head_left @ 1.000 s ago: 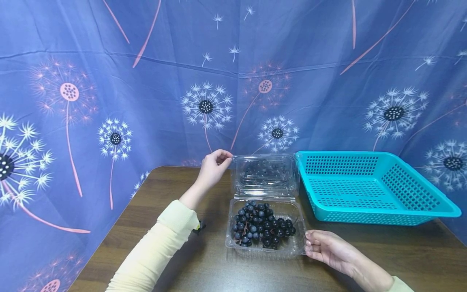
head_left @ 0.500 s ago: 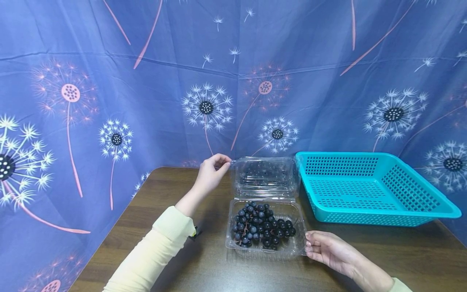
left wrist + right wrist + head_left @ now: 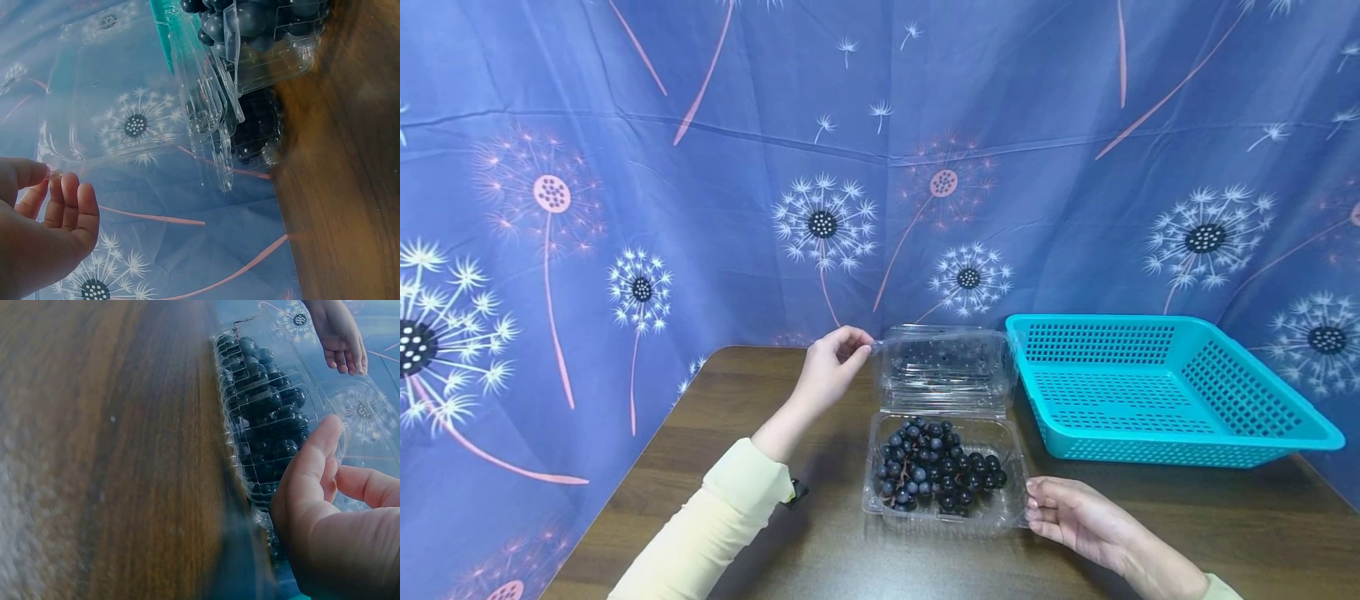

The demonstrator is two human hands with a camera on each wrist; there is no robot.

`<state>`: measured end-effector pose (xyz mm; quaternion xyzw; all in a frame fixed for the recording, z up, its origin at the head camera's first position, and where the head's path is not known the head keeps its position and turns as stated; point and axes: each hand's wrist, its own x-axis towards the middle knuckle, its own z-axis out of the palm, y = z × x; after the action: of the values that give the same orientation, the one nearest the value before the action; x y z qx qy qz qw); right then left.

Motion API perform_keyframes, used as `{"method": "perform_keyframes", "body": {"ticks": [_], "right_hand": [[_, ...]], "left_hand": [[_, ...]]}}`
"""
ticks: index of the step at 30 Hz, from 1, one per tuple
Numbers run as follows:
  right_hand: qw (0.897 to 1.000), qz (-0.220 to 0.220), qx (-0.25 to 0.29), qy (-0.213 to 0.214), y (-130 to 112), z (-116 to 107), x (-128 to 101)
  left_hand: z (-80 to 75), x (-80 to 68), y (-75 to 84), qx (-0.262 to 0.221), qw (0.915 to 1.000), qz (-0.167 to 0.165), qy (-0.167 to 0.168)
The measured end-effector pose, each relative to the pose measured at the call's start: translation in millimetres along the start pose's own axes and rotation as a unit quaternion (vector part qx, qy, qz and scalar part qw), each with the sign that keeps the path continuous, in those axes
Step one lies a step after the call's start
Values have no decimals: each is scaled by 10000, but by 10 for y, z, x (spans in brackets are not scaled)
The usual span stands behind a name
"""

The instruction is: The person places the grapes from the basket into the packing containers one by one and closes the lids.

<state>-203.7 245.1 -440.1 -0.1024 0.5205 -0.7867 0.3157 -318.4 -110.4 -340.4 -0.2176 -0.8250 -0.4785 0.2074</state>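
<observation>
A clear plastic clamshell box stands on the table with its hinged lid raised at the back. Dark grapes on brownish stems fill most of the base, leaving its front right corner bare. My left hand pinches the lid's upper left corner between thumb and fingers; the left wrist view shows that corner at the fingertips. At the base's right front corner, my right hand pinches the rim. In the right wrist view, grapes press close behind the ribbed clear wall.
A turquoise perforated basket sits right of the box, close by the lid. The brown wooden table ends at a blue dandelion-patterned cloth behind. A small dark item shows beside the left sleeve.
My left hand has come slightly lower and nearer, and the lid's top edge has tipped forward a little with it. The right hand and the box's base have stayed almost still.
</observation>
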Motion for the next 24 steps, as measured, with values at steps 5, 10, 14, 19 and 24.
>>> {"method": "perform_keyframes", "body": {"ticks": [5,10,14,19,24], "right_hand": [[10000,-12,-29,-31,-5,6,-1],[9999,-31,-35,-113,-12,5,-1],[9999,-27,2,-159,-18,0,3],[9998,-10,27,-205,-19,-3,4],[9998,4,10,-199,-14,-3,2]], "left_hand": [[-4,-53,-14,-4,10000,71,20],[-8,-104,5,2,9999,140,27],[-31,-150,35,25,9998,207,30],[-56,-224,53,110,9996,247,0],[-70,-286,53,154,9994,295,-68]]}}
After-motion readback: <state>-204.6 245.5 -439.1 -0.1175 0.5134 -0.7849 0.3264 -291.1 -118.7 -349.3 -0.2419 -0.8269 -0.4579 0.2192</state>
